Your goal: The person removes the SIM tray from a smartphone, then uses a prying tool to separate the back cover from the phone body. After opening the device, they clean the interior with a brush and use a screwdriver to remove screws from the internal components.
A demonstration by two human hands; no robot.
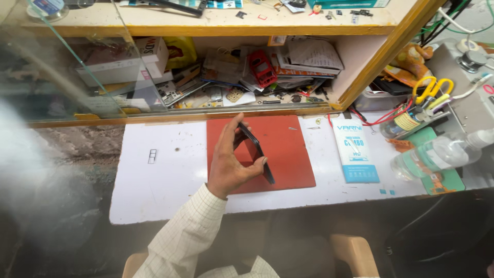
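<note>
Pretty cluttered repair spot: a white desk (154, 180) with a red mat (288, 154) in the middle and a messy shelf (257, 72) full of papers and parts at 12 o'clock. One hand (231, 164) comes in from 6 o'clock, and I can't tell which hand it is, with its fingers (237, 123) closed around a black phone (256, 152) held edge-on and tilted just above the mat. At 3 o'clock from the phone there's a white and blue packet (355, 152) lying flat, then clear bottles (442, 152) and yellow scissors (431, 88) further out.
</note>
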